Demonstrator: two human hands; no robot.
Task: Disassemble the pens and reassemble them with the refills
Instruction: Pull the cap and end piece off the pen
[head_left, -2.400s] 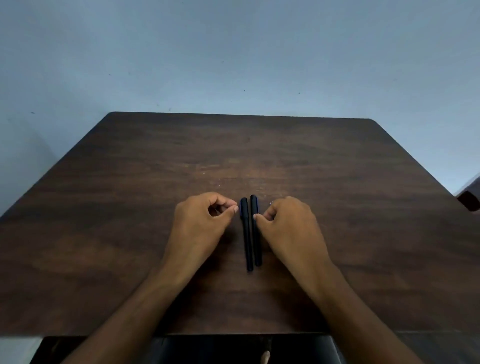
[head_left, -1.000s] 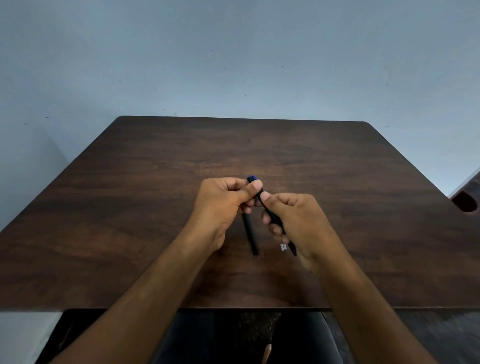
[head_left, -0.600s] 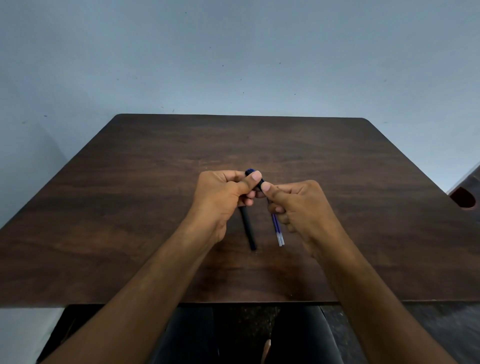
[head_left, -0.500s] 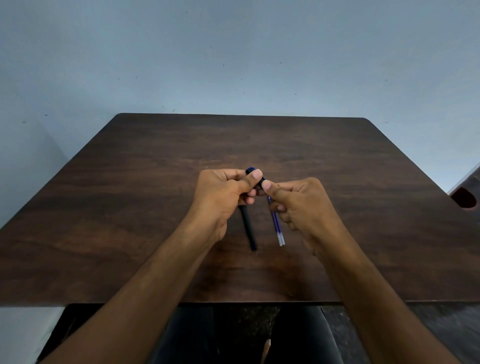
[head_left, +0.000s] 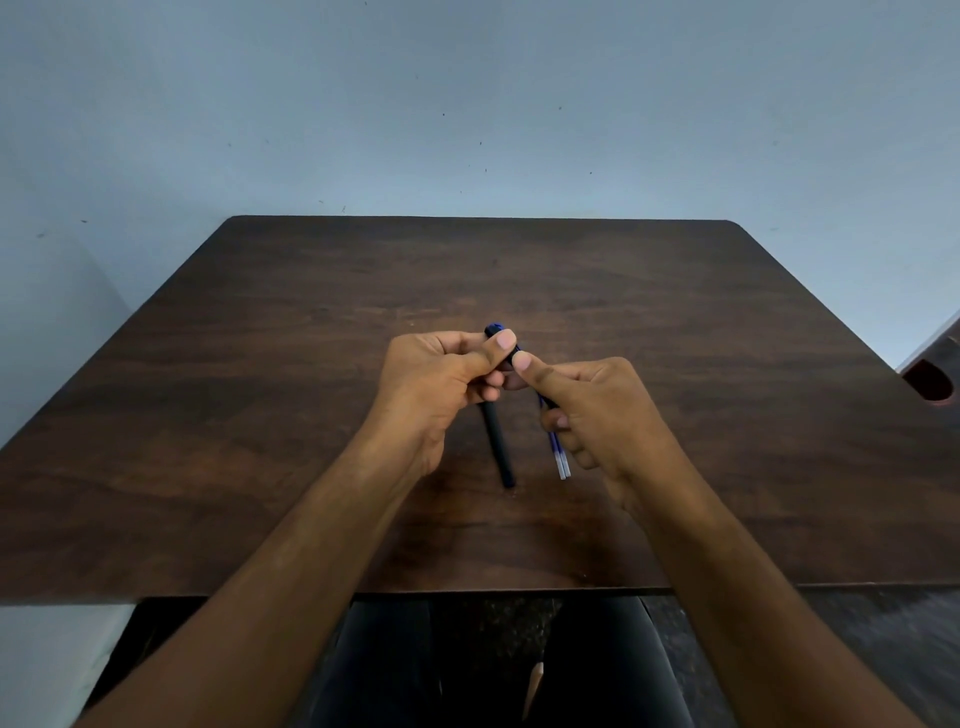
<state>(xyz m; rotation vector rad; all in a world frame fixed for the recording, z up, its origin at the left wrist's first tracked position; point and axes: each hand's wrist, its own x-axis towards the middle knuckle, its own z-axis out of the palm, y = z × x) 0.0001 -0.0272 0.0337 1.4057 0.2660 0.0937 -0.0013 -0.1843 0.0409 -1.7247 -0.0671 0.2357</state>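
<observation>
Both hands meet above the middle of the dark wooden table (head_left: 701, 322). Together they pinch one black pen (head_left: 493, 331). Only its far end, with a blue tip, shows past my left thumb. My left hand (head_left: 431, 384) grips that far end, and my right hand (head_left: 597, 410) holds the part just behind it, thumb to thumb. A second black pen (head_left: 500, 447) lies on the table between my wrists, pointing towards me. Two thin blue refills with white ends (head_left: 559, 460) stick out under my right fingers. I cannot tell whether they rest on the table or are held.
A dark red object with a rounded hole (head_left: 932, 379) sits past the table's right edge. My lap in dark trousers (head_left: 493, 665) is below the near edge. A pale blue wall stands behind the table.
Both pens lay side by side on the table. I lifted the right-hand one with both hands and now grip it at its far end. The blue refills have come into view under my right hand.
</observation>
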